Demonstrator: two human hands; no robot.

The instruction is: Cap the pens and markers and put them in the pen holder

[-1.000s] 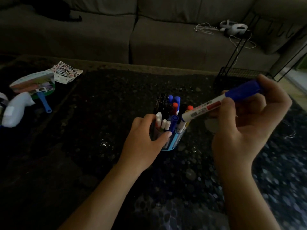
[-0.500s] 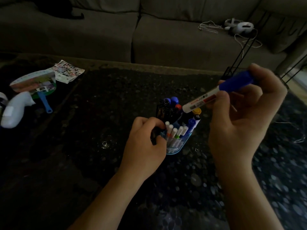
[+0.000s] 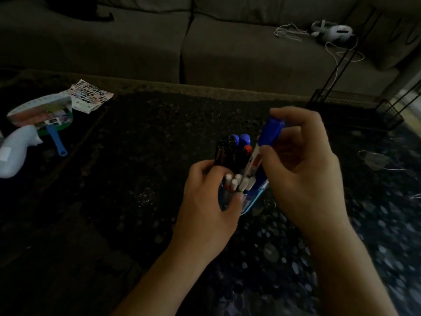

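Observation:
A clear blue pen holder (image 3: 252, 201) stands on the dark speckled table, packed with several capped pens and markers (image 3: 234, 151). My left hand (image 3: 207, 201) is wrapped around the holder's left side. My right hand (image 3: 303, 169) pinches a white marker with a blue cap (image 3: 268, 137), held nearly upright with its lower end down among the pens in the holder. The holder's base is partly hidden by my left fingers.
A hand fan with a blue handle (image 3: 43, 115), a printed paper (image 3: 91, 96) and a white bottle (image 3: 16, 151) lie at the table's left. A grey sofa (image 3: 182, 46) runs behind, with a white headset and cables (image 3: 330, 33). A black wire rack (image 3: 355, 106) stands at the right.
My right hand has swung the blue-capped marker from slanting flat above the holder to nearly upright, lowering its end into the holder. My left hand has stayed on the holder.

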